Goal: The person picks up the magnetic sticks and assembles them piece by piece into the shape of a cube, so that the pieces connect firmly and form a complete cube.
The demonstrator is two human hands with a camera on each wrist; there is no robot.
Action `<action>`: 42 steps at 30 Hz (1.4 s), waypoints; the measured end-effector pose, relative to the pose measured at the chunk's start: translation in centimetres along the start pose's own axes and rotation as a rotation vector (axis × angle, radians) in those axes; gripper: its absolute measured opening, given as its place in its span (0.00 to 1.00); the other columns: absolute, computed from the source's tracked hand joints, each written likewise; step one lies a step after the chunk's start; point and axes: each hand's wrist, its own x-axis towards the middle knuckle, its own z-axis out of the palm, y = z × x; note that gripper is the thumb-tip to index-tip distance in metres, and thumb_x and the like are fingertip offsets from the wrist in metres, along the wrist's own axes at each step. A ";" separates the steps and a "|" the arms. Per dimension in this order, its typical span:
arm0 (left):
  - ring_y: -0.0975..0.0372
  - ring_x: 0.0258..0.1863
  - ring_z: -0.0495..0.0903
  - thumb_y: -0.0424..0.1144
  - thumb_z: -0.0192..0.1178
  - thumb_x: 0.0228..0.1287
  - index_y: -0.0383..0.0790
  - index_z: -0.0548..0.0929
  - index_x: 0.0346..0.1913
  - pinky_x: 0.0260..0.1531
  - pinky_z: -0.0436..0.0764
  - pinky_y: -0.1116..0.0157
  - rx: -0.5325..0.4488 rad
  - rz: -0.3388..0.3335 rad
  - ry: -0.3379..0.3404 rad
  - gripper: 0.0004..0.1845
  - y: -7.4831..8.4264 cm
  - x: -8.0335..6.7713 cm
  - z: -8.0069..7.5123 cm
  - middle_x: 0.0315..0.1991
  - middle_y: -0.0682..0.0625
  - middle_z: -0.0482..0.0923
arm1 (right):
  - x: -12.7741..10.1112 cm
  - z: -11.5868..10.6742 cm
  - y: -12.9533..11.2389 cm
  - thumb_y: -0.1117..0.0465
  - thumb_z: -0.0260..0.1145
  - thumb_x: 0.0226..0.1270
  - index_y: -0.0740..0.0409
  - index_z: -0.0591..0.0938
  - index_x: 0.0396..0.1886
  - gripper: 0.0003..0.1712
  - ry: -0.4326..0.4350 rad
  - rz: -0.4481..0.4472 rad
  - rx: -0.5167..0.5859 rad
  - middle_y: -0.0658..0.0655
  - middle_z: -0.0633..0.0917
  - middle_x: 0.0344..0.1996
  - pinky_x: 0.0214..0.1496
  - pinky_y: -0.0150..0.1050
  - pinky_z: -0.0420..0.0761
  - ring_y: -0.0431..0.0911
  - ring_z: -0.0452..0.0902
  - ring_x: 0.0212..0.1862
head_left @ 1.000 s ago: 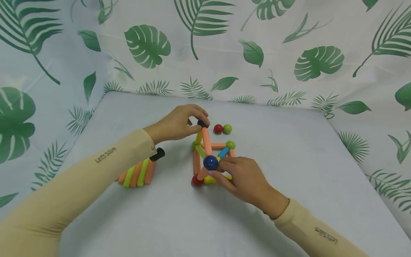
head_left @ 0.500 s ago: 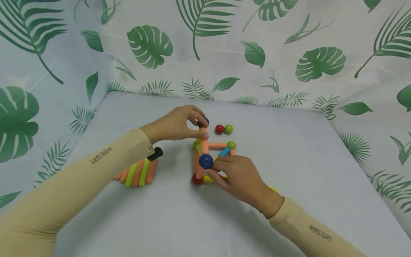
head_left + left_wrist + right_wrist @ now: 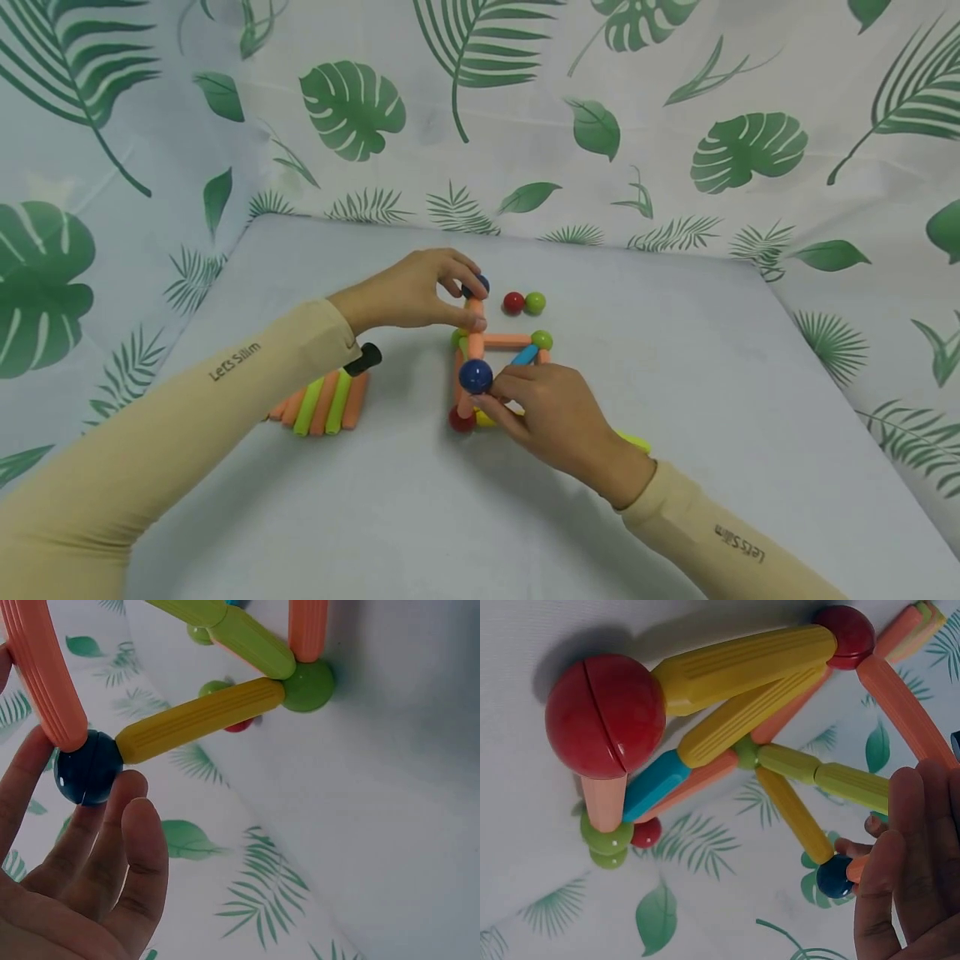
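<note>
Head view: stick-and-ball frame [image 3: 491, 358] between both hands, left hand [image 3: 408, 292] pinching its top ball [image 3: 474, 287], right hand [image 3: 551, 417] seemingly gripping the front.

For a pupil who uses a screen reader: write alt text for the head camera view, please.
Two hands work on a frame of coloured sticks and balls on a grey table. The left hand pinches a dark blue ball at the far top; the right hand holds the near side by a blue ball. Spare sticks lie left.

Right hand [image 3: 551, 417] covering the structure's near right corner, yellow-green stick [image 3: 633, 441] mostly hidden behind the wrist, black piece [image 3: 364, 359] half under the left sleeve
</note>
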 end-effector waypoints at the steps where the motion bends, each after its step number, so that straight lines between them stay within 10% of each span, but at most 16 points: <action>1: 0.57 0.55 0.78 0.54 0.74 0.58 0.52 0.88 0.51 0.46 0.81 0.57 -0.001 -0.001 -0.001 0.20 0.0 0.0 0.0 0.67 0.54 0.71 | 0.0 0.0 0.0 0.52 0.75 0.63 0.49 0.85 0.23 0.12 0.004 -0.002 -0.001 0.41 0.80 0.19 0.23 0.29 0.68 0.32 0.69 0.21; 19: 0.58 0.52 0.75 0.53 0.72 0.61 0.50 0.89 0.45 0.50 0.77 0.57 0.020 0.004 0.076 0.14 0.3 0.5 1.1 0.61 0.53 0.74 | -0.5 0.8 -0.8 0.49 0.74 0.61 0.48 0.78 0.16 0.19 0.006 -0.107 -0.016 0.42 0.78 0.15 0.19 0.25 0.60 0.32 0.68 0.17; 26: 0.57 0.53 0.75 0.53 0.74 0.59 0.52 0.88 0.43 0.47 0.79 0.58 -0.018 -0.010 0.084 0.14 0.1 0.3 0.9 0.61 0.53 0.74 | -0.2 1.1 -2.0 0.48 0.73 0.63 0.45 0.74 0.15 0.21 -0.221 -0.277 0.091 0.39 0.70 0.14 0.20 0.24 0.57 0.31 0.62 0.18; 30: 0.57 0.54 0.74 0.54 0.74 0.59 0.53 0.88 0.43 0.46 0.80 0.58 -0.018 -0.006 0.082 0.14 -0.1 0.2 0.7 0.61 0.54 0.74 | 0.3 2.3 -3.6 0.45 0.69 0.68 0.45 0.84 0.34 0.11 -0.455 -0.312 0.105 0.40 0.81 0.30 0.34 0.22 0.71 0.32 0.73 0.30; 33: 0.58 0.53 0.74 0.55 0.73 0.60 0.53 0.88 0.44 0.48 0.79 0.58 0.006 0.014 0.065 0.14 -0.3 0.3 0.5 0.60 0.55 0.74 | 0.7 3.6 -4.7 0.43 0.66 0.71 0.47 0.83 0.57 0.21 -0.556 -0.311 0.089 0.46 0.83 0.52 0.56 0.33 0.76 0.37 0.78 0.52; 42: 0.61 0.52 0.74 0.57 0.72 0.61 0.55 0.88 0.46 0.52 0.76 0.57 0.048 0.051 0.024 0.15 -0.9 0.7 0.2 0.60 0.56 0.74 | 1.5 6.0 -5.6 0.40 0.55 0.78 0.47 0.64 0.78 0.35 -0.696 -0.237 0.041 0.50 0.64 0.76 0.71 0.44 0.66 0.45 0.61 0.75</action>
